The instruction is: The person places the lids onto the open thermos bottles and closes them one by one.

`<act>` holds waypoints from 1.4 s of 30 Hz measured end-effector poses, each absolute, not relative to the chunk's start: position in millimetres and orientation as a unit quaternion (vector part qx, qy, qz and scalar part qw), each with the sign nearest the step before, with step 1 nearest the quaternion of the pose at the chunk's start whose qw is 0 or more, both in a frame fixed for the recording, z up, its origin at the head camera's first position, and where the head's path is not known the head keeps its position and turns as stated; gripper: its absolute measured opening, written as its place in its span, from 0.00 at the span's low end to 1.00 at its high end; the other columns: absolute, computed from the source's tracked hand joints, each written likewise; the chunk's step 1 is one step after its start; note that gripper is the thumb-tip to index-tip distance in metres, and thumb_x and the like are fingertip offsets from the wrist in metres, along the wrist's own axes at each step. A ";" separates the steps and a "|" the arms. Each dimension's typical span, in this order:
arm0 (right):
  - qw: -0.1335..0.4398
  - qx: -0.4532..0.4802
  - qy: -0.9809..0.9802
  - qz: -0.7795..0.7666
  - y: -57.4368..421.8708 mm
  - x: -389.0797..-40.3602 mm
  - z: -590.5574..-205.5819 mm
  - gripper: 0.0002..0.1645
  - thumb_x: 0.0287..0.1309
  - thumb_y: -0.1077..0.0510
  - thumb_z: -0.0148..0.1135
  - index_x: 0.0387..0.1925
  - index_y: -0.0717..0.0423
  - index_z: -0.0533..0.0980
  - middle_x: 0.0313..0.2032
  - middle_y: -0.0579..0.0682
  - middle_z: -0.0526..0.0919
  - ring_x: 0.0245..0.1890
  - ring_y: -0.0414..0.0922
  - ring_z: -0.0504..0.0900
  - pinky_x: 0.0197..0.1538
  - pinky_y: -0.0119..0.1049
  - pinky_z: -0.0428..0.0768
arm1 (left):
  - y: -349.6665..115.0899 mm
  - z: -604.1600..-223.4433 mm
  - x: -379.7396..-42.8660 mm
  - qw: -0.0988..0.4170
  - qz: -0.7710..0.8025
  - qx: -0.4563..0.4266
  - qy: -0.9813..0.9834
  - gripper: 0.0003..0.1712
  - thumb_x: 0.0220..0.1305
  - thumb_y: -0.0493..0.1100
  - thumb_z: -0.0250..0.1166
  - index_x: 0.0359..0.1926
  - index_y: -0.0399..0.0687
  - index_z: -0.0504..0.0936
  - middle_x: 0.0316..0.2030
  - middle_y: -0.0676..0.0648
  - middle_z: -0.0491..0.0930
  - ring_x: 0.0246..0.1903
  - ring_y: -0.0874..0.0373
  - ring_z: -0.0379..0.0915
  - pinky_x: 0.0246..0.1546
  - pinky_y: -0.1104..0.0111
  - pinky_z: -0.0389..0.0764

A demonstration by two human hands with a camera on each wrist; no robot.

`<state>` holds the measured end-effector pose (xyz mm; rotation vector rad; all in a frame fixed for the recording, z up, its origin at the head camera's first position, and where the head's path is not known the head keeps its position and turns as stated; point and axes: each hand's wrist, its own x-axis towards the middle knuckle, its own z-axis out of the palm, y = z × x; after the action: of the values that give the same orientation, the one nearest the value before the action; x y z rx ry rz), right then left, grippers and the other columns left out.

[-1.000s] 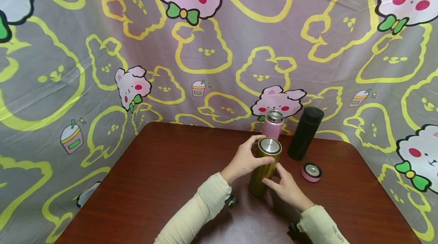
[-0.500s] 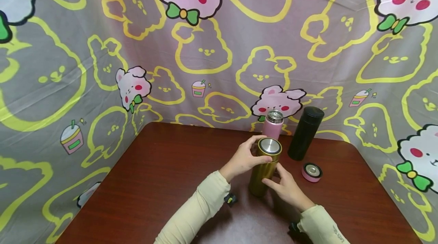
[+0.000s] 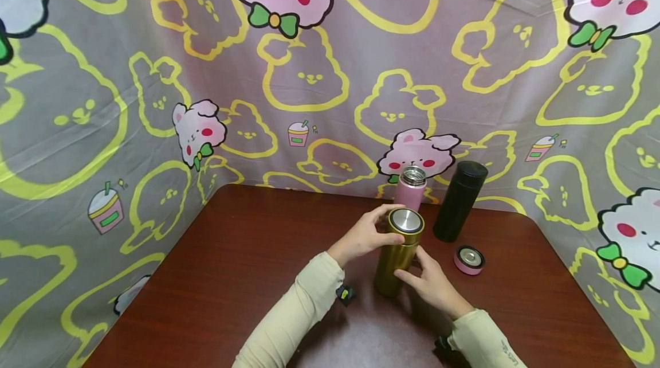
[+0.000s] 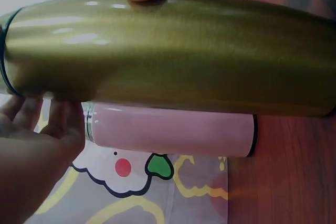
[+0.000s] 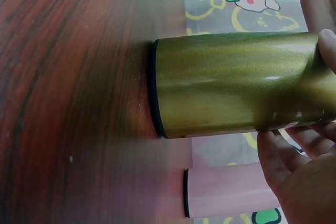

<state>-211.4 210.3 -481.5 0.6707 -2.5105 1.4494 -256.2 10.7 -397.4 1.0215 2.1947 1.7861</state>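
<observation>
1. A person in cream long sleeves (image 3: 294, 313) steadies a tall, metallic-gold cylindrical flask (image 3: 390, 269) in both hands, within plain sight of where I stand. The flask rests upright on a glossy reddish-brown wooden table (image 3: 258, 253), right of the tabletop's middle.

2. The left hand (image 3: 363, 242) grips the flask at its top, thumb on the near side of the gold lid (image 3: 406, 221), whose top is a round silver disc; the other fingers reach round the far side.

3. The right hand (image 3: 433, 285) grips lower, curled about the flask's body, thumb on the near face and fingers round the far side.

4. Just behind, partly hidden by the flask, a pale-pink cylindrical bottle (image 3: 410, 193) stands uncapped, its threaded silver neck showing.

5. To the right, a tall matte-black cylindrical bottle (image 3: 460, 202) stands upright; nearer me, a round pink cap (image 3: 469, 260) lies with its silver inner face up, near the flask but apart.

6. Behind it all hangs a greyish cloth (image 3: 309, 90) printed with white rabbits and yellow outlines.
</observation>
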 end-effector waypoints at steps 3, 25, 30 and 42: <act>0.081 0.224 -0.841 0.486 209.7 -211.4 -480.6 0.34 0.52 0.58 0.70 0.58 0.56 0.66 0.51 0.55 0.77 0.50 0.53 0.77 0.49 0.50 0.77 | 8.2 -398.6 -259.3 0.070 0.587 0.354 0.724 0.35 0.58 0.44 0.69 0.66 0.55 0.67 0.51 0.52 0.77 0.50 0.63 0.71 0.50 0.67 0.72; 0.064 0.213 -0.838 0.498 209.8 -209.6 -481.9 0.34 0.54 0.55 0.69 0.60 0.55 0.65 0.53 0.55 0.76 0.52 0.55 0.75 0.50 0.51 0.75 | 13.1 -392.8 -237.7 0.026 0.586 0.310 0.748 0.40 0.54 0.44 0.71 0.66 0.47 0.63 0.50 0.53 0.74 0.45 0.64 0.71 0.44 0.70 0.74; 0.060 0.212 -0.836 0.503 210.1 -209.7 -482.1 0.34 0.54 0.55 0.69 0.60 0.55 0.65 0.53 0.56 0.76 0.52 0.55 0.75 0.50 0.52 0.75 | 18.0 -396.2 -235.5 -0.009 0.590 0.293 0.753 0.37 0.52 0.45 0.73 0.62 0.53 0.68 0.48 0.56 0.75 0.44 0.64 0.73 0.42 0.71 0.75; 0.056 0.211 -0.837 0.502 203.0 -198.5 -462.8 0.32 0.54 0.62 0.67 0.59 0.61 0.65 0.53 0.60 0.75 0.51 0.57 0.75 0.50 0.54 0.75 | 17.9 -394.0 -236.9 0.014 0.620 0.301 0.724 0.33 0.53 0.37 0.72 0.60 0.47 0.69 0.48 0.51 0.76 0.41 0.65 0.74 0.41 0.70 0.76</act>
<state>-198.5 203.0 -462.8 0.6402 -2.5394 1.5236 -236.9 17.9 -394.0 0.9361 2.2553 1.9318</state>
